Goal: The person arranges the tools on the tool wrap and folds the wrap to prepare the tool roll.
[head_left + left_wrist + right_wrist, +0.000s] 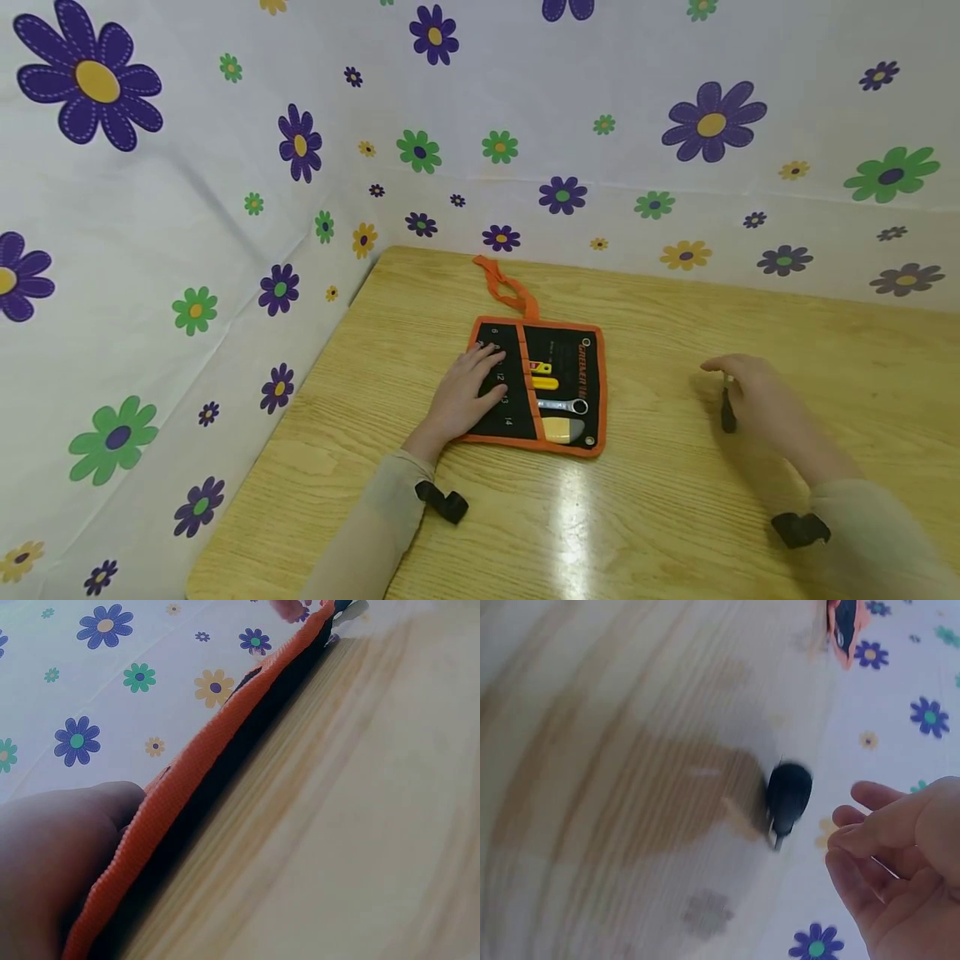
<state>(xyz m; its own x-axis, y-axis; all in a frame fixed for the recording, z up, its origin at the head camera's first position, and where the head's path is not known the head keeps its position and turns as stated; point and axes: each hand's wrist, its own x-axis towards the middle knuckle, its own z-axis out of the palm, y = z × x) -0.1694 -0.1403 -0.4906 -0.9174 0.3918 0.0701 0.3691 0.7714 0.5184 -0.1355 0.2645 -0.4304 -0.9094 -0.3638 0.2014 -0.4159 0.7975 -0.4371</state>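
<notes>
A black tool pouch (491, 408) with orange trim and printed size numbers lies spread on the wooden table. My left hand (465, 392) rests on its left part, fingers spread over the slots. From the pockets stick out a combination wrench (564, 406), yellow-handled tools (544, 383) and a putty knife (562, 430). To the right, my right hand (765, 408) hovers with loosely bent fingers and nothing visibly held. Beside it is a black-handled screwdriver (788, 791) with a short metal shaft, apart from the fingers in the right wrist view; its tip's shape is too blurred to tell.
An orange tie strap (510, 287) trails from the pouch toward the table's back edge. Flower-printed white sheeting (480, 100) rises behind and to the left of the table (645, 517). Each wrist wears a black band (442, 502).
</notes>
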